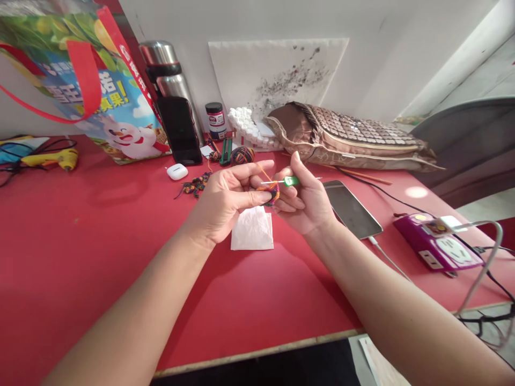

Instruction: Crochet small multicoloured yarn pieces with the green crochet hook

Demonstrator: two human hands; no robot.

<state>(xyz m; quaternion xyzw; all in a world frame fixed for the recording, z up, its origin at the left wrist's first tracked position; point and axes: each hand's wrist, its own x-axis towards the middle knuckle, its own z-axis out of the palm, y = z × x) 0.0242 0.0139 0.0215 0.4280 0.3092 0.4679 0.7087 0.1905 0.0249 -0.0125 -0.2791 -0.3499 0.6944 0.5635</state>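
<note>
My left hand (225,201) pinches a small multicoloured crochet piece (274,194) between thumb and fingers. A strand of orange yarn (263,171) runs up from the piece over the raised left index finger. In my right hand (308,198) is a crochet hook (291,181) with a green grip, its thin metal shaft pointing left into the yarn. Both hands are close together above the table, almost touching. Behind them lies a ball of multicoloured yarn (243,155). More dark, multicoloured crochet work (196,185) rests just left of my left hand. Whether a loop sits on the hook's tip is too small to tell.
A white paper packet (252,231) lies on the red table (100,268) below my hands. An earbud case (177,171), a phone (179,130) and a steel flask (177,80) stand left. A tablet (352,209) and a purple power strip (438,244) with cables are right.
</note>
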